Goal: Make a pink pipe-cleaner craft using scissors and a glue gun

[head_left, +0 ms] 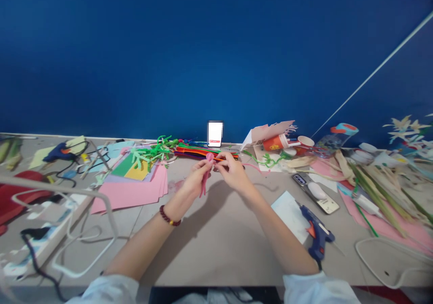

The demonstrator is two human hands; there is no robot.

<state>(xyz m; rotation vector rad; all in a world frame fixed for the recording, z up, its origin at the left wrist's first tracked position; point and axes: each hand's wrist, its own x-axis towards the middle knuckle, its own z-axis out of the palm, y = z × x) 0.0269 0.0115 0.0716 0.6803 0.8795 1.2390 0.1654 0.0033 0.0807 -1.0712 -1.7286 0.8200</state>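
Both my hands are raised over the middle of the table, close together. My left hand (198, 178) grips a pink pipe cleaner (204, 182), whose end hangs down below the fist and whose top is wound into a small pink coil (210, 157). My right hand (232, 169) pinches at that coil with its fingertips. Just behind the hands lies a bundle of multicoloured pipe cleaners (203, 152), with bent green pipe cleaners (152, 153) to its left. Neither hand touches the bundle.
Pink and coloured paper sheets (128, 193) lie to the left, and a blue glue gun (316, 232) rests at front right. A phone (313, 195), paper cups (277, 141), dried leaves (379, 186), a power strip (43, 232) and cables crowd the table edges.
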